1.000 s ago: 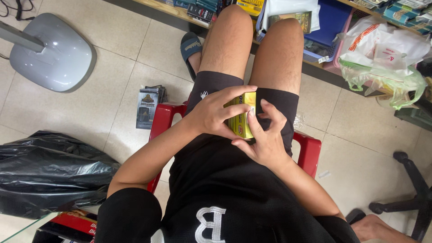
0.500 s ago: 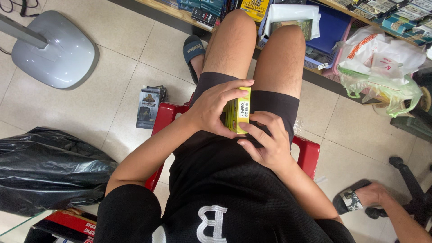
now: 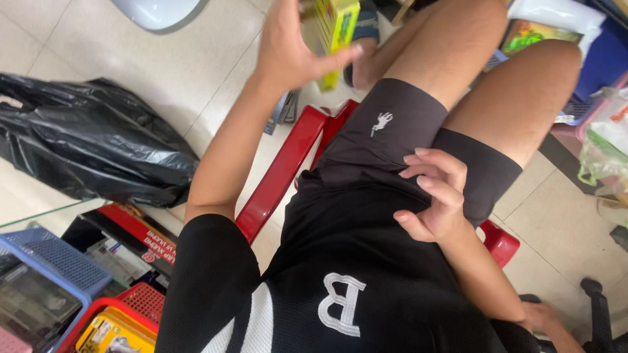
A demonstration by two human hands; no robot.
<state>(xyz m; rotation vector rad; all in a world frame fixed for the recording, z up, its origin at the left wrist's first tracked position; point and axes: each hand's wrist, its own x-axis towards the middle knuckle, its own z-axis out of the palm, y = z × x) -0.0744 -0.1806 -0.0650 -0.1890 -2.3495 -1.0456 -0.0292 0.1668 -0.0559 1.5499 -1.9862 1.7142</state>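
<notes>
Your left hand (image 3: 291, 46) grips a yellow-green box (image 3: 335, 33) at the top centre of the frame; it is narrow, glossy and tilted. Your right hand (image 3: 435, 196) rests empty, fingers loosely curled, on your black shorts (image 3: 392, 144).

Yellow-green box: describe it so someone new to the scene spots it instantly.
Start at the red plastic chair the person sits on, then follow the raised left hand up to the top edge of the view. The yellow-green box is pinched in its fingers, the only bright box held off the floor.
</notes>
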